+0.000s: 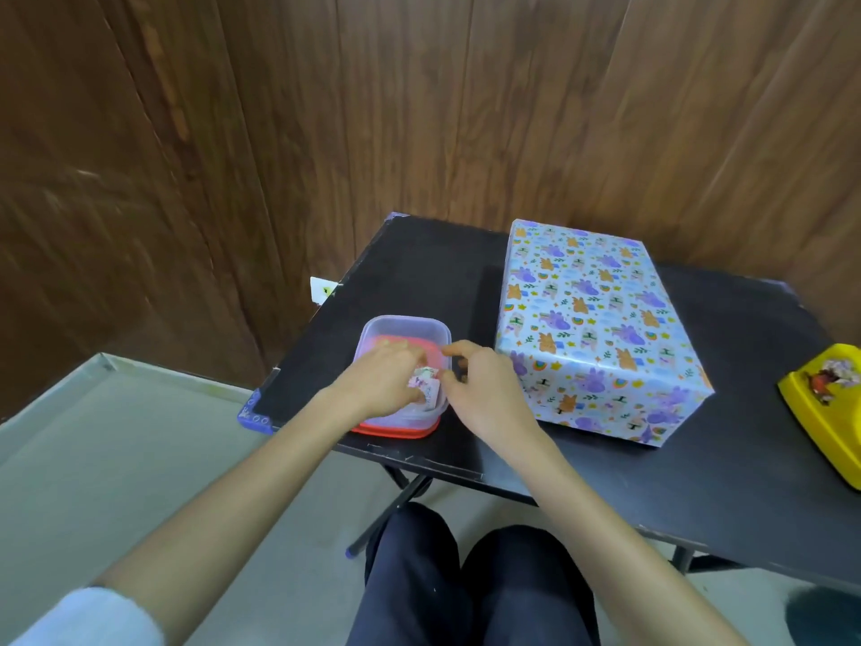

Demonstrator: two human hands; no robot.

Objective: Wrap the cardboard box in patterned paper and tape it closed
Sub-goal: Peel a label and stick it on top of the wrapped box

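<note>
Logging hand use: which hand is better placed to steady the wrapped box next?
Right, probably: the right hand is beside the wrapped box, while the left hand is down in the tub by a paper scrap.

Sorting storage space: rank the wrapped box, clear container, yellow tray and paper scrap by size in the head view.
1. wrapped box, clearly largest.
2. clear container and yellow tray look alike; the frame edge cuts the tray, so no ranking.
3. paper scrap, smallest.

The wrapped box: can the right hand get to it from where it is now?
Probably yes. The right hand is close beside the wrapped box, at the edge of the plastic tub, and nothing stands between hand and box.
</note>
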